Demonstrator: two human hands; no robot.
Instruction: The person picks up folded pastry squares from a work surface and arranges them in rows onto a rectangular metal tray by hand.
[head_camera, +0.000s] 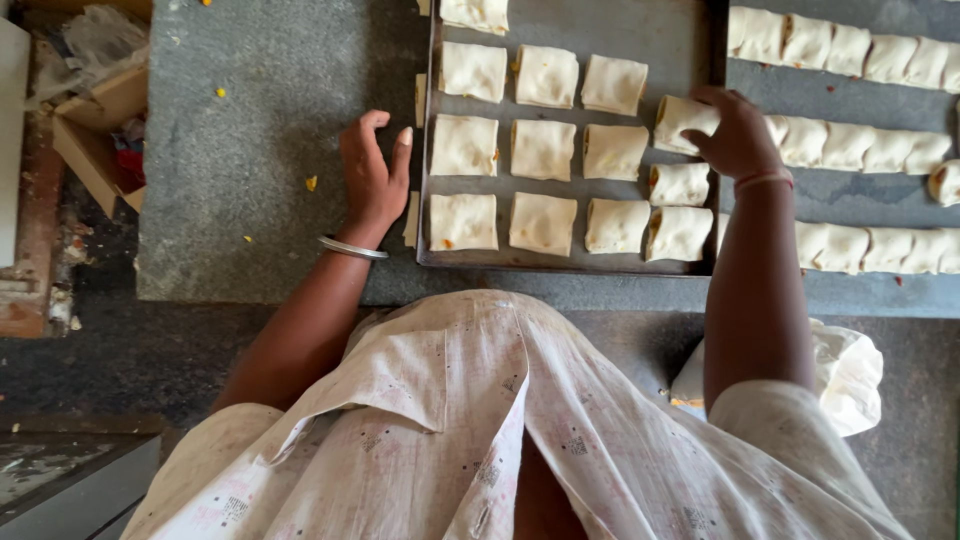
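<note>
The right hand (738, 135) grasped a folded dough parcel (682, 122) near the right edge of the metal tray (660, 40) holding rows of parcels, while the left hand (372, 178), fingers released, rested on the counter (250, 150) at the tray's left edge.

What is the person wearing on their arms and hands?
Both hands are bare, no gloves. The left hand has a thin silver bangle at the wrist. The right hand has a thin pinkish-red band. Short, pale printed sleeves end above the elbows.
</note>
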